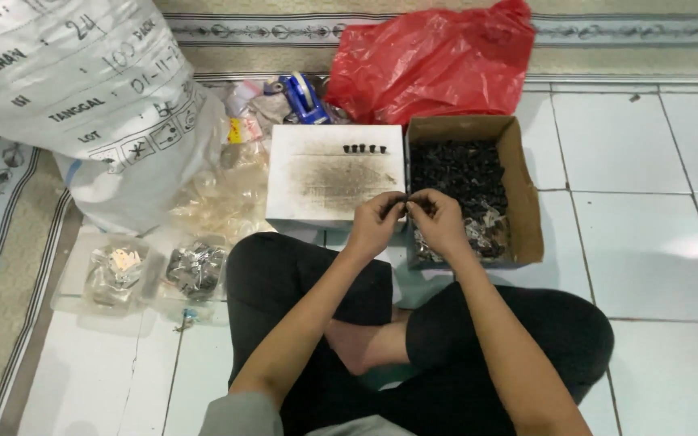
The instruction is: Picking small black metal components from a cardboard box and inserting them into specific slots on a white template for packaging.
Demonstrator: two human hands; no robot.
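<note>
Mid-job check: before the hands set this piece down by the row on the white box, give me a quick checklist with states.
1. Left hand and right hand meet on a small piece: ok.
2. Piece fully joined: cannot tell, fingers hide it.
3. Row of small black parts upright on the white box: ok.
4. Bare space beside the row: ok.
5. Cardboard box of dark parts beside right hand: ok.

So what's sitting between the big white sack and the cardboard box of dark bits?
In the head view, between the white sack and the cardboard box sits a smudged white box with a short row of small dark pieces on top.
</note>
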